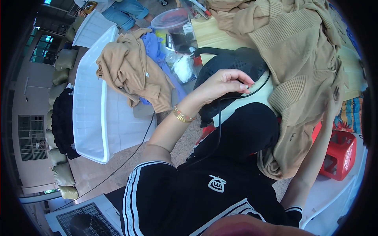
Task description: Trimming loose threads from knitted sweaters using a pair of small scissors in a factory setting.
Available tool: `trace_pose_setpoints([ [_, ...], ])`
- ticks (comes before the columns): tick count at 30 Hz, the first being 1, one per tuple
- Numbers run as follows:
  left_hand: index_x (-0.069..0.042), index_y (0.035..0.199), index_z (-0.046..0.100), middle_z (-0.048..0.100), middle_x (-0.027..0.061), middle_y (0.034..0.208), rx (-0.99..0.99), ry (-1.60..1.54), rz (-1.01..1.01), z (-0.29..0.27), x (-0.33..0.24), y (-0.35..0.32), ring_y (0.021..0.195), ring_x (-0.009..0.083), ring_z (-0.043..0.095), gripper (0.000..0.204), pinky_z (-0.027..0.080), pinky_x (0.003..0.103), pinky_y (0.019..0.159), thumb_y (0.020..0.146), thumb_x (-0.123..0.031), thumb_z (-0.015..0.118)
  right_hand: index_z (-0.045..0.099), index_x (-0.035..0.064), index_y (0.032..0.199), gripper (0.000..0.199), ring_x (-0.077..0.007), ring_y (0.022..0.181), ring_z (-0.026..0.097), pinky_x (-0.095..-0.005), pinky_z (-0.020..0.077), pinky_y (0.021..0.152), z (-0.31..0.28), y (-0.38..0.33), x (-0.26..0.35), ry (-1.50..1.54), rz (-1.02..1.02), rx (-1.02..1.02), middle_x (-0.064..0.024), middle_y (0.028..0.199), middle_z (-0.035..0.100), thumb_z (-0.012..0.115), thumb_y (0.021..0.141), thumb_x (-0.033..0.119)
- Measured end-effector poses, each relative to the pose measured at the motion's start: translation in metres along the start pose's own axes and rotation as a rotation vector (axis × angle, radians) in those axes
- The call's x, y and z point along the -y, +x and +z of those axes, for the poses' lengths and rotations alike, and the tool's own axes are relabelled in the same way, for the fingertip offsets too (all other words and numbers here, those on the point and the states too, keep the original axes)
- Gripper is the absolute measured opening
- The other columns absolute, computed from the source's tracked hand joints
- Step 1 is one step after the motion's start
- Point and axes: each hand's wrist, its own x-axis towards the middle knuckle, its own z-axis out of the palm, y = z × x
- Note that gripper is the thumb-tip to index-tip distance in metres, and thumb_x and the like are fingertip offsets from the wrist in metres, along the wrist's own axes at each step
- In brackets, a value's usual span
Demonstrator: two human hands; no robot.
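Head view: both hands at a heap of tan ribbed knit sweaters (291, 59) on a wooden table (208, 35)

Left hand (222, 84), gold bangles at the wrist, curls loosely with fingertips pinching a thin black cable (219, 129) against a black mesh cover (232, 65), just beside the sweater heap. Right hand (332, 100) is pressed into the knit, fingers mostly buried; grip cannot be told. White plastic tub (92, 110) stands at left, a second tan sweater (132, 72) draped over its rim. Red plastic stool (340, 153) sits low at right
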Motion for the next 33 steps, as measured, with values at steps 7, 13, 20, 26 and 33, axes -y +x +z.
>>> trace_pose_setpoints([
  [7, 0.001, 0.111, 0.060, 0.063, 0.0050, 0.100, -0.036, 0.021, -0.067, -0.003, 0.013, 0.010, 0.091, 0.0102, 0.062, 0.023, 0.049, 0.023, 0.084, 0.091, -0.011, 0.059, 0.061, -0.0001, 0.109, 0.038, -0.0041, 0.048, 0.039, -0.0207, 0.0299, 0.045, -0.029, 0.040, -0.027, -0.169, -0.096, -0.091, 0.0057, 0.062, 0.050, 0.067, 0.085, 0.028],
  [13, 0.000, 0.109, 0.061, 0.063, 0.0038, 0.098, -0.013, 0.044, -0.028, 0.002, 0.015, 0.014, 0.090, 0.0094, 0.061, 0.022, 0.047, 0.023, 0.084, 0.091, -0.011, 0.059, 0.060, 0.0044, 0.083, 0.030, -0.0043, 0.051, 0.042, -0.0218, 0.0317, 0.047, -0.052, 0.044, -0.033, -0.331, 0.045, -0.134, 0.0053, 0.058, 0.048, 0.071, 0.083, 0.033],
  [20, 0.001, 0.111, 0.061, 0.064, 0.0062, 0.102, 0.043, 0.021, -0.009, 0.002, 0.023, 0.012, 0.090, 0.0096, 0.060, 0.023, 0.048, 0.024, 0.085, 0.094, -0.013, 0.056, 0.055, 0.0137, 0.075, 0.023, -0.0025, 0.036, 0.025, -0.0204, 0.0165, 0.033, -0.068, 0.029, -0.009, 0.266, 0.325, -0.070, 0.0095, 0.051, 0.033, 0.057, 0.094, 0.028],
  [26, 0.000, 0.111, 0.061, 0.064, 0.0045, 0.100, 0.121, 0.134, -0.006, 0.016, -0.018, 0.031, 0.084, 0.0075, 0.059, 0.022, 0.048, 0.021, 0.078, 0.092, -0.011, 0.057, 0.049, -0.0041, 0.117, 0.027, -0.0040, 0.042, 0.031, -0.0164, 0.0266, 0.039, -0.115, -0.009, 0.034, 0.917, -0.028, 0.211, 0.0021, 0.056, 0.038, 0.043, 0.099, 0.015],
  [33, -0.003, 0.112, 0.063, 0.065, 0.0026, 0.104, 0.331, 0.620, 0.164, 0.083, -0.053, 0.106, 0.095, 0.0091, 0.059, 0.023, 0.046, 0.025, 0.087, 0.091, -0.013, 0.058, 0.059, 0.0059, 0.113, 0.034, -0.0070, 0.052, 0.048, -0.0184, 0.0388, 0.046, -0.150, -0.101, 0.113, 1.010, -0.260, 0.281, -0.0046, 0.084, 0.063, 0.046, 0.095, 0.032],
])
